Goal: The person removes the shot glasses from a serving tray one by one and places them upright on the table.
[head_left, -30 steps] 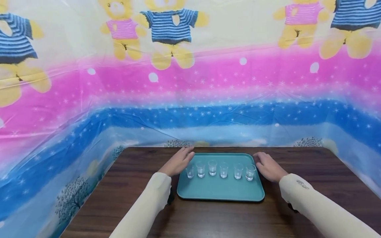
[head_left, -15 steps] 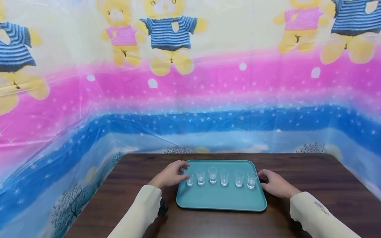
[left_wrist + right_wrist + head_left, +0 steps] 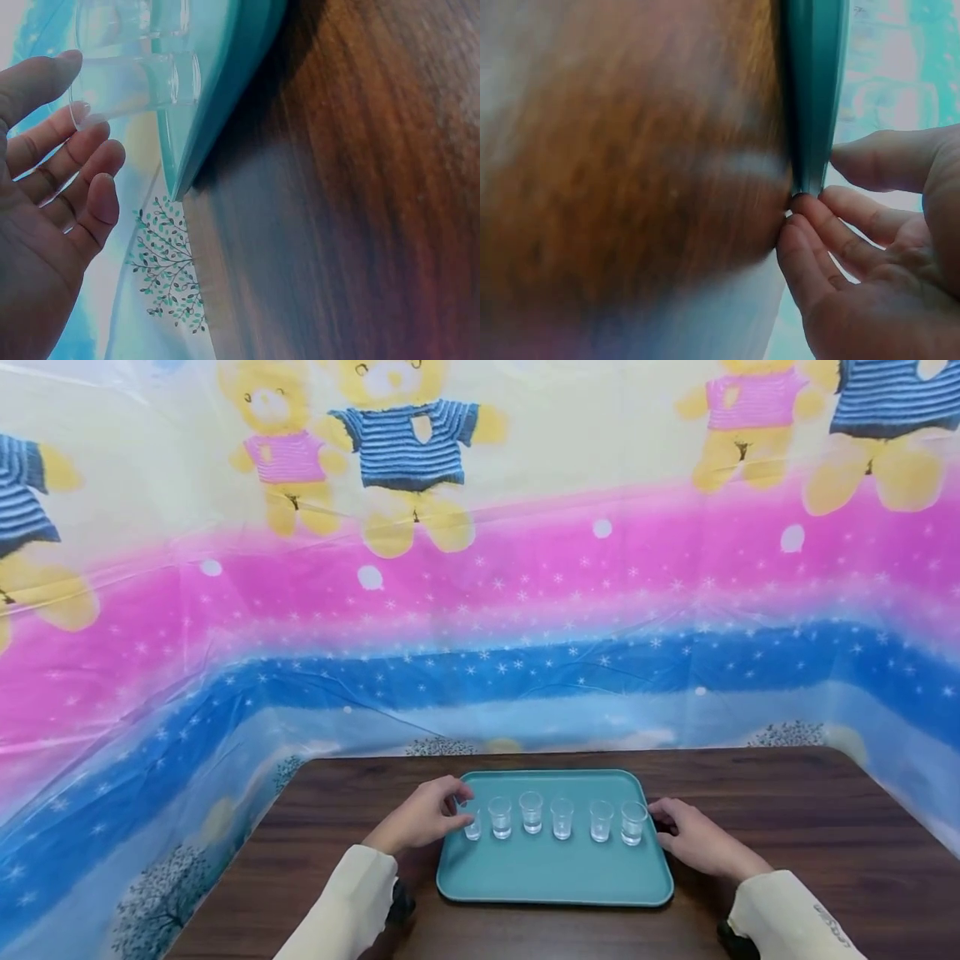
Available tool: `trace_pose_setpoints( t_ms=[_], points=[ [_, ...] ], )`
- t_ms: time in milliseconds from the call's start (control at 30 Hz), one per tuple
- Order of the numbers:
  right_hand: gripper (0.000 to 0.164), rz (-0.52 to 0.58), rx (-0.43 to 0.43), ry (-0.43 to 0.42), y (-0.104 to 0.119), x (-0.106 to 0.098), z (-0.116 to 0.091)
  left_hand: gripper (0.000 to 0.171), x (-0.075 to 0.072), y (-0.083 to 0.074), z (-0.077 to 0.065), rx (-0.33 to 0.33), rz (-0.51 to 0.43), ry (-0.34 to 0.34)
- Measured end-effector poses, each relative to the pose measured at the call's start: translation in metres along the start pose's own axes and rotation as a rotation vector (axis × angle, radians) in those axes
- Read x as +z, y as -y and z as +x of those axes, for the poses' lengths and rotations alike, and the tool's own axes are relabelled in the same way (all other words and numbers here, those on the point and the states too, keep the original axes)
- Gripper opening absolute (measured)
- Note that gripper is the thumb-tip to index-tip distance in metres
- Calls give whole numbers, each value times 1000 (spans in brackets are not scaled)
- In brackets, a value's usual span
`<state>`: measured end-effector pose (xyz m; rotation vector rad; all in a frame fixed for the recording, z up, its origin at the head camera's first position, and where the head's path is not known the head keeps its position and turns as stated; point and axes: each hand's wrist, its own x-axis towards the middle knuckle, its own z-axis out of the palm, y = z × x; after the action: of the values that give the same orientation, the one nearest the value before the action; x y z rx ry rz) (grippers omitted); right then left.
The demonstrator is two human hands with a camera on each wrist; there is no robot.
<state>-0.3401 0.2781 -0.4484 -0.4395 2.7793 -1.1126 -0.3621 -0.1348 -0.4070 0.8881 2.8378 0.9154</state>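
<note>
Several small clear shot glasses stand in a row on a teal tray (image 3: 555, 881). My left hand (image 3: 422, 817) is at the tray's left side, its thumb and index finger on either side of the leftmost shot glass (image 3: 472, 829) near its rim. In the left wrist view, this glass (image 3: 135, 84) sits between thumb and index finger while the other fingers stay loosely bent. At the tray's right edge, my right hand (image 3: 703, 839) holds the rim, thumb (image 3: 889, 159) on the inner side and fingertips at the outer side. Beside it stands the rightmost glass (image 3: 632, 823).
The tray lies on a dark brown wooden table (image 3: 300, 860). Behind and at both sides hangs a printed cloth (image 3: 450, 635) with bears and coloured bands. A tree print (image 3: 169, 262) shows past the table edge in the left wrist view.
My left hand has come down from above the tray's left edge to the leftmost shot glass. My right hand has closed in on the tray's right rim. The glasses keep their row.
</note>
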Motion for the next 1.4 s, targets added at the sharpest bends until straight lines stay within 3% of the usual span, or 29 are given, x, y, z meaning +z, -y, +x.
trace_pose_setpoints(
  t_ms=[333, 567, 767, 1067, 1400],
  points=[
    [35, 52, 40, 19, 3, 0, -3, 27, -6, 1, 0, 13, 10, -32],
    [41, 92, 36, 32, -1, -2, -6, 24, -21, 3, 5, -27, 1, -153],
    [50, 151, 33, 77, -6, -6, -6, 20, -36, 15, 4, -128, -2, -247],
    [54, 178, -17, 79, -14, -11, -5, 24, -38, 42, 7, -192, -5, -240],
    [52, 198, 6, 59, -14, -9, -4, 24, -28, 56, 25, -230, 35, -233]
  ],
)
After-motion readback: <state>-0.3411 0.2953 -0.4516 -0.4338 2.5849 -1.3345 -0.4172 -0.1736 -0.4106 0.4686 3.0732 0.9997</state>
